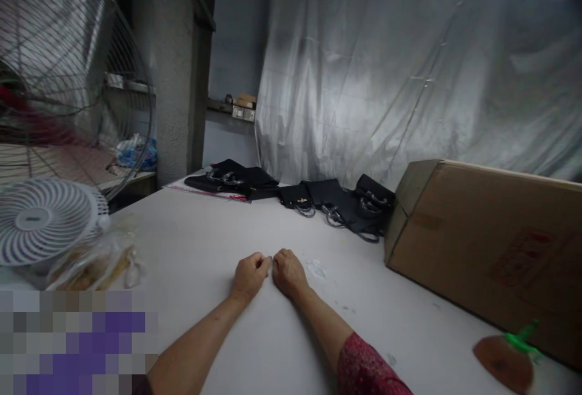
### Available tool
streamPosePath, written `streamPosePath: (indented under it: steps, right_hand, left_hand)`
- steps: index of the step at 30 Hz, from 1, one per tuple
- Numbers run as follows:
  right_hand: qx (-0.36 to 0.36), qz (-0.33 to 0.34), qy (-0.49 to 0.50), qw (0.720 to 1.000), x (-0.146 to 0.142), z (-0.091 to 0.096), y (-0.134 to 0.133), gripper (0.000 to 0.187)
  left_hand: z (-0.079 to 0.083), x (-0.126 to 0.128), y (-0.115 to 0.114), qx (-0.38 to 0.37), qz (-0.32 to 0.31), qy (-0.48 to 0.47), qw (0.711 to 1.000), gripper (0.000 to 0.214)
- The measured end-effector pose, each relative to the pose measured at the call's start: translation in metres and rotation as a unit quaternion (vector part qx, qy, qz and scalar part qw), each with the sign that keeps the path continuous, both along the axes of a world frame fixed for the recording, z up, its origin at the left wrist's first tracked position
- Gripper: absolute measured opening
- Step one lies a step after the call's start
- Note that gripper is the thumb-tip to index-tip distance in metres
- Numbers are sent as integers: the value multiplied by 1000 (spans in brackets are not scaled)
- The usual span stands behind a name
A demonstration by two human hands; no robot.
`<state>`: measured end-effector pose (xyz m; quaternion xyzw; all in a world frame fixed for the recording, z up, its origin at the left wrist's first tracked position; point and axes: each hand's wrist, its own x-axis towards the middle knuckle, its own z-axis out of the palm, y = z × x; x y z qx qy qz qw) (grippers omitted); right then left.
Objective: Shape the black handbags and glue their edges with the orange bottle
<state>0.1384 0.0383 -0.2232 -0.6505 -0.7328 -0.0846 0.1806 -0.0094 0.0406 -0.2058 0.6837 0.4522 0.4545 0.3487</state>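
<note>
My left hand (249, 275) and my right hand (288, 272) rest close together over the white table (191, 240). Both are closed, with bent fingers and the fingertips turned toward each other. Whatever they pinch between them, if anything, is too small or hidden to make out. Just right of my right hand lies a small clear, crumpled-looking scrap (316, 269) on the tabletop. Farther back, black bags with handles (231, 178) lie at the left, and more black bags (327, 198) spread along the far edge toward the right.
A large cardboard box (482, 243) stands at the right, with an orange-brown bottle with a green nozzle (504, 361) before it. At the left are a white fan (36, 219), a clear plastic bag (97, 261) and a big wire-caged fan (68, 79). Silver sheeting (364, 67) hangs behind.
</note>
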Motion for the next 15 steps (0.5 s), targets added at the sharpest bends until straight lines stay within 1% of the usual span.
streamPosePath:
  steps: [3, 6, 9, 11, 13, 15]
  right_hand:
    - [-7, -4, -10, 1000, 0, 4, -3, 21]
    - [-25, -12, -14, 1000, 4, 7, -7, 21]
    - [-45, -18, -10, 999, 11, 10, -4, 19]
    - [-53, -10, -4, 999, 14, 13, 1, 19]
    - [-56, 0, 9, 998, 15, 16, 6, 20]
    - [-58, 4, 29, 998, 19, 17, 16, 22]
  left_hand:
    - [1, 1, -2, -4, -13, -2, 1000, 39]
    - [0, 2, -6, -29, -10, 10, 999, 41]
    - [-2, 4, 0, -63, 0, 26, 998, 41]
    - [-1, 7, 6, -123, 10, -4, 992, 42]
    - [4, 15, 10, -181, 42, -58, 981, 41]
    - [13, 27, 19, -238, 80, -152, 956, 37]
